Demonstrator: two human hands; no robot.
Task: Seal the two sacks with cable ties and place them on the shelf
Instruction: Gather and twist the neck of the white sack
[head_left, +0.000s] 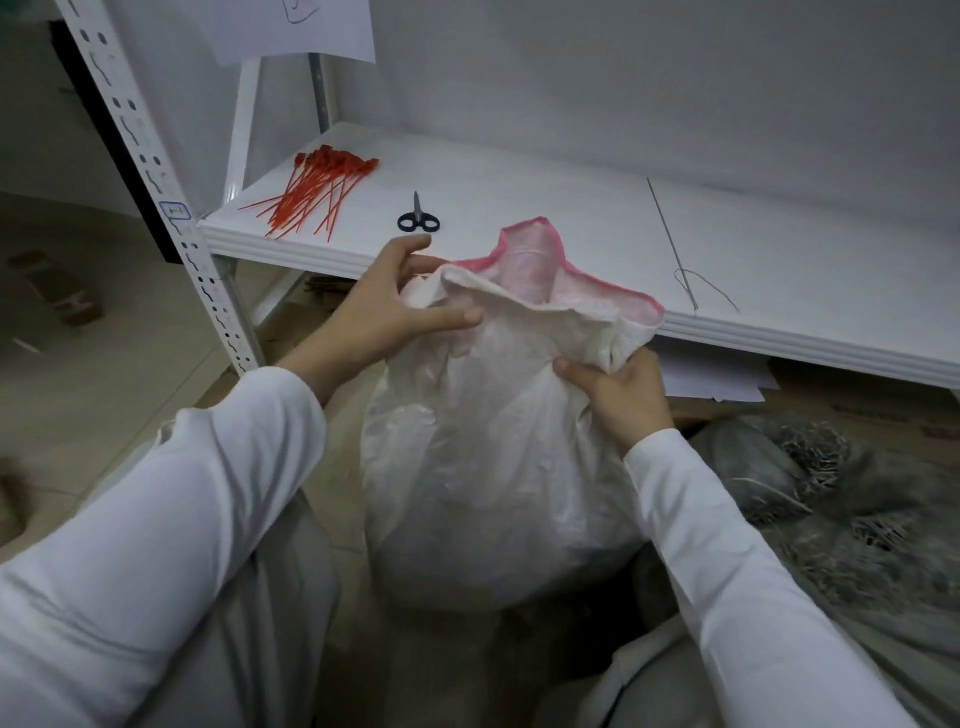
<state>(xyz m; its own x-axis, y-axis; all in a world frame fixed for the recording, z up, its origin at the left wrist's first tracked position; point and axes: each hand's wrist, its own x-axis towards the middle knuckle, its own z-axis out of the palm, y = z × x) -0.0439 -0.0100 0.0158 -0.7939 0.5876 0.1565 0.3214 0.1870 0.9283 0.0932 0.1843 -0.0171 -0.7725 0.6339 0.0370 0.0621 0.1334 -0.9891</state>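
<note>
A white woven sack (488, 457) with a pink-edged mouth stands on the floor in front of me, its top open and crumpled. My left hand (387, 306) grips the left side of the sack's mouth, thumb over the rim. My right hand (618, 395) pinches the gathered fabric on the right side below the rim. A bundle of red cable ties (317, 187) lies on the white shelf (519, 192) at its left end. I cannot clearly make out a second sack.
Black-handled scissors (418, 215) lie on the shelf just beyond my left hand. A long needle with thread (680, 265) lies further right. A perforated shelf post (156, 171) stands at left. A clear bag of grey metal pieces (831, 493) sits at right on the floor.
</note>
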